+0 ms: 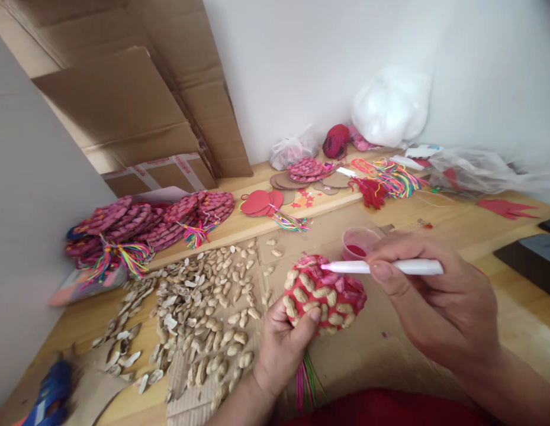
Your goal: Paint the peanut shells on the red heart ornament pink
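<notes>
Just above the cardboard sheet (346, 355), I hold the peanut-covered red disc (324, 294) in my left hand (279, 346), thumb pinched over its lower edge, its face tilted up toward me. My right hand (434, 302) is closed around a white brush pen (381, 267) that lies nearly level, its long axis running left to right, the pink tip touching the disc's upper part. The disc sits left of and below my right grip. A small cup of pink paint (358, 242) stands just behind, nearer my right hand.
</notes>
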Demonstrator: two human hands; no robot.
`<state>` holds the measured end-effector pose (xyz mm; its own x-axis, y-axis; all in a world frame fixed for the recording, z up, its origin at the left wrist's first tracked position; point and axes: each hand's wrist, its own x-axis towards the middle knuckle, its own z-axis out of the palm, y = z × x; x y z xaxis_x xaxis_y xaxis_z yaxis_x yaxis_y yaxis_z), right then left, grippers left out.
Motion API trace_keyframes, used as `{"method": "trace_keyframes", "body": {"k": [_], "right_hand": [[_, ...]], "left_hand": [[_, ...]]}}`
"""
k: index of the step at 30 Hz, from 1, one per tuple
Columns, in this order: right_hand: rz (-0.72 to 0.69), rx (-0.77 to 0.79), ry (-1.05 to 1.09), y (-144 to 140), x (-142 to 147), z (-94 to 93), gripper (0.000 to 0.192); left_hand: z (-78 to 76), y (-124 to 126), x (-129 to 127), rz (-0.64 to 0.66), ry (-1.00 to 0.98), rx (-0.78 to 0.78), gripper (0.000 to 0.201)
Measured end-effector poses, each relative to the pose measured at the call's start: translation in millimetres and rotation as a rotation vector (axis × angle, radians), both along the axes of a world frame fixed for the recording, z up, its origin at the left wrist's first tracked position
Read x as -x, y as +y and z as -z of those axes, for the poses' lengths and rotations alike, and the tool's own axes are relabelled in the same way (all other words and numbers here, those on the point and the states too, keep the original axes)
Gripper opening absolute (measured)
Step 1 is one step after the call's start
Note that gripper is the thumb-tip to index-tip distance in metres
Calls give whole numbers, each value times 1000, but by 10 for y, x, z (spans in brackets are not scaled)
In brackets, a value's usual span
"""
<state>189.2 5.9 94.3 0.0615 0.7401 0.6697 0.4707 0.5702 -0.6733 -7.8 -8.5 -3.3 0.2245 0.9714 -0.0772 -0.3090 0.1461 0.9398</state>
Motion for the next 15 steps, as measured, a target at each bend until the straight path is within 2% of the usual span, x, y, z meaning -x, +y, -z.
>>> {"method": "trace_keyframes", "body": {"k": [3,7,11,15], "right_hand": [[-8,5,47,2,0,28,14],[17,23,63,11,10,59,13],[87,27,25,13,20,72,10],[94,39,12,13,16,63,9]], "left_hand": [[-31,12,3,35,-74,58,28],[-61,15,5,91,-79,49,35],[-61,6,7,71,-48,39,33],[-34,2,10,58,-44,45,31]]}}
